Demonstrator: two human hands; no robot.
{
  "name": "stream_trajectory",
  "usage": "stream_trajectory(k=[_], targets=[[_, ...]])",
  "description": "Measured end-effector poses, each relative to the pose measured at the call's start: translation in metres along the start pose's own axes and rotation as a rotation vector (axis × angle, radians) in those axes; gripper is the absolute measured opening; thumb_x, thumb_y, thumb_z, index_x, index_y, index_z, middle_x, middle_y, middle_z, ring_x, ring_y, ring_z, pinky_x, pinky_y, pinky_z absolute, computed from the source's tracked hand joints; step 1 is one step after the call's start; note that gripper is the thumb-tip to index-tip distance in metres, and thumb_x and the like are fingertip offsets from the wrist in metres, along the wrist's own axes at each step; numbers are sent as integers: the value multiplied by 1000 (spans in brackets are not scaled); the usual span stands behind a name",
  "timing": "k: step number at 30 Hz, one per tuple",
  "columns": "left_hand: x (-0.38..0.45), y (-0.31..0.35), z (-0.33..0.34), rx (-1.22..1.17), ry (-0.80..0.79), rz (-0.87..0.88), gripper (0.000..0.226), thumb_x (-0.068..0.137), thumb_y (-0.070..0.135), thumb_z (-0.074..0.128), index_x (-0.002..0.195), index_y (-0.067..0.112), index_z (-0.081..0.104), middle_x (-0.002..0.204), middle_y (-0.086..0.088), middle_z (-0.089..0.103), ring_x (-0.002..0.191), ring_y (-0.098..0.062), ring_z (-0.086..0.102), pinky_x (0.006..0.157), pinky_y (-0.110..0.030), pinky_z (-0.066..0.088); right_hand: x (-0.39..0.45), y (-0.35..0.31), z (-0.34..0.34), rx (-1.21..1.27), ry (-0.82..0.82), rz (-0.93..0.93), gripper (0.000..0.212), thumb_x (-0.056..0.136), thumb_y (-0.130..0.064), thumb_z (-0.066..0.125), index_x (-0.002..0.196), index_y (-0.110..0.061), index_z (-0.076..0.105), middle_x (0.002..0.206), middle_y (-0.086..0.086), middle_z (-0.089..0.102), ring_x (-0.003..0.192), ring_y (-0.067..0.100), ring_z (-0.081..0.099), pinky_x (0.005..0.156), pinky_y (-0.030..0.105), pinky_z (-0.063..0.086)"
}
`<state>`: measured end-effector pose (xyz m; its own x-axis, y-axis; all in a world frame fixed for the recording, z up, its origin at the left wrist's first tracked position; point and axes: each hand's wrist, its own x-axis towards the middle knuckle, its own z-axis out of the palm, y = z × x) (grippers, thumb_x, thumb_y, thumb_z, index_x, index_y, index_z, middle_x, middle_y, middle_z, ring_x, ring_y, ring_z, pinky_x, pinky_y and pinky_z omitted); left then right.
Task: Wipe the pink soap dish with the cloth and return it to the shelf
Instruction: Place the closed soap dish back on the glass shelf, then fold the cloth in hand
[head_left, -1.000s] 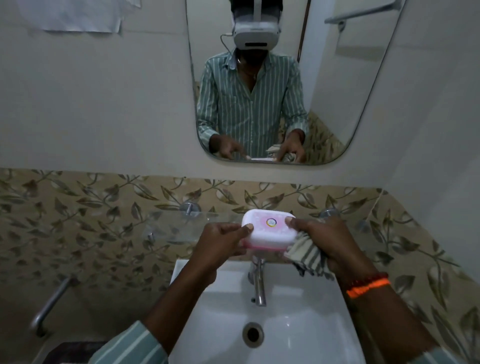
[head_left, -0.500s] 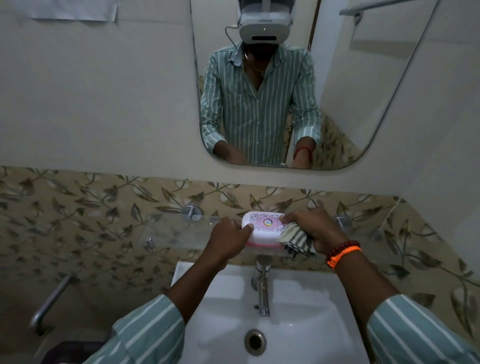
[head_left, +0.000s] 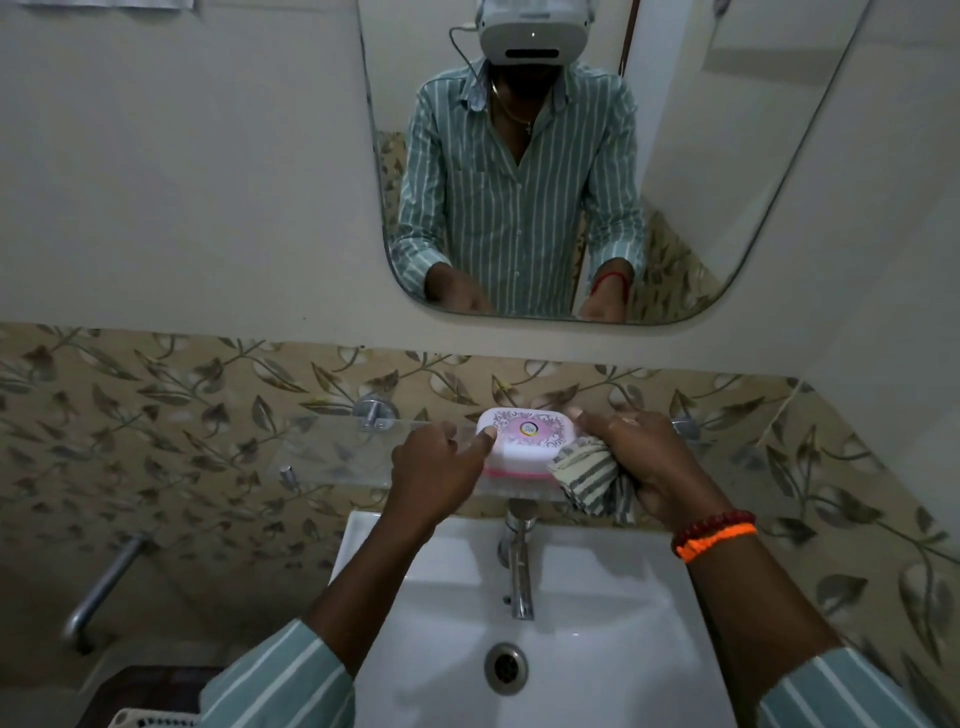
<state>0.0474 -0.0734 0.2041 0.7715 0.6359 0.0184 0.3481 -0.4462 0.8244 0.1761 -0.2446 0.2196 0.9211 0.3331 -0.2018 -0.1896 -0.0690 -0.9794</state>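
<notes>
Nothing here can be read. The lid of the pink soap dish, just above the middle of the frame, carries a small round emblem with a coloured ring, set among purple scrollwork, but any lettering inside it is too small and blurred for me to make out. The paper at the upper left edge of the frame shows no writing that I can see. The headset reflected in the mirror at the top centre bears no legible brand or mark.
</notes>
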Motion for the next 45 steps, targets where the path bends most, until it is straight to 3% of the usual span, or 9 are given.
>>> stream_trajectory(k=[3,5,11,14,21,30,35,39,45], targets=[[-32,0,-4,-153,-45,39,40,94,51,65,111,17,78,100,1,80,90,-12,72,72,-25,52,-32,3,-10,81,-106,-110,19,82,-21,76,91,-5,76,91,17,76,78,27,73,64,30,57],[-54,4,1,-336,-229,10,28,95,51,64,95,30,83,91,13,81,83,1,72,68,-21,54,-53,9,-13,119,-155,-183,23,82,-19,75,104,-13,74,103,11,75,93,24,72,73,31,58],[-102,1,10,-635,-475,-33,46,92,62,63,109,23,80,107,-2,82,100,-16,77,82,-25,59,-107,31,-9,132,-333,-321,49,78,-16,79,123,-25,65,122,3,68,110,22,66,85,37,57],[-124,-13,7,-701,-342,24,37,93,50,68,114,22,78,113,-3,80,108,-19,74,89,-28,57,-121,41,-1,130,-364,-389,48,80,-6,76,123,-23,64,118,1,69,109,20,66,83,32,57],[-159,-49,-42,-727,-33,-29,31,84,40,80,100,13,78,98,-9,81,93,-23,78,81,-32,62,-147,48,54,28,-684,-391,53,83,0,66,130,-22,58,127,6,64,116,27,62,93,53,52],[-195,-120,-142,-771,256,-123,25,92,29,77,108,10,80,102,-13,82,96,-30,78,77,-31,63,-176,55,179,-38,-1018,-387,53,84,-10,73,132,-24,55,131,1,62,124,20,56,96,38,52],[-208,-167,-195,-571,422,-119,26,100,35,66,108,15,79,100,-6,83,93,-23,79,79,-39,64,-190,66,261,44,-1131,-149,58,79,-10,78,132,-21,56,128,12,64,117,31,61,94,50,51],[-218,-208,-228,-370,575,-150,24,103,30,61,102,16,81,93,-1,83,87,-18,79,80,-47,63,-199,89,322,65,-1140,30,53,76,1,76,125,-12,61,120,15,68,110,34,65,86,42,56],[-225,-269,-251,-104,768,-227,26,105,21,58,84,13,71,72,8,69,69,0,64,62,-13,47,-197,171,389,-56,-1342,563,47,82,9,64,128,8,52,129,34,55,119,46,54,103,54,44]])
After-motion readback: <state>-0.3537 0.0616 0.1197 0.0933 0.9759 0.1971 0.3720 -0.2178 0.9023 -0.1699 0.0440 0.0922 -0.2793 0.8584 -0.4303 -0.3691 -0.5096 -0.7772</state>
